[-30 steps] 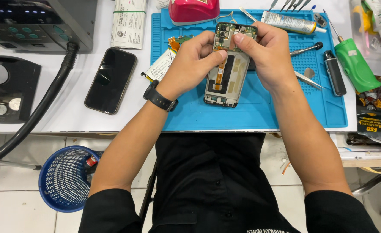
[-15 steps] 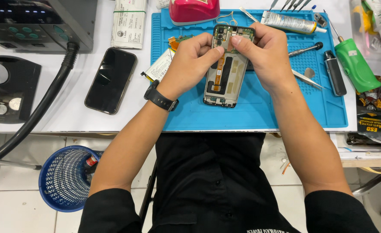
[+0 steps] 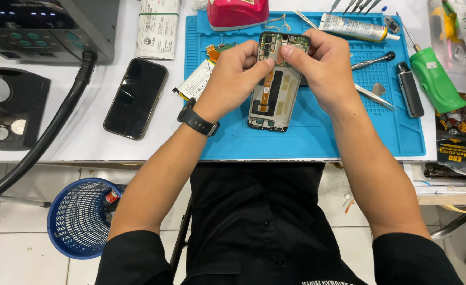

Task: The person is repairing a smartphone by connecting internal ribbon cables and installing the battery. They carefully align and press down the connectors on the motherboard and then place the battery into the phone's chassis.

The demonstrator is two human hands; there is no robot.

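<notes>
An opened phone with its back removed, boards and an orange flex cable showing, lies over the blue work mat. My left hand grips its upper left edge, thumb pressed near the top of the board. My right hand holds the upper right edge, thumb tip meeting the left thumb over the top section. A black watch sits on my left wrist. A removed battery lies left of the phone at the mat's edge.
A whole black phone lies left of the mat. Tweezers, a screwdriver, a glue tube, a green tool and a red device surround the mat. A black hose and blue basket sit left.
The opened phone's lower end has swung slightly left so it stands straighter, and both thumbs have closed together over its top section.
</notes>
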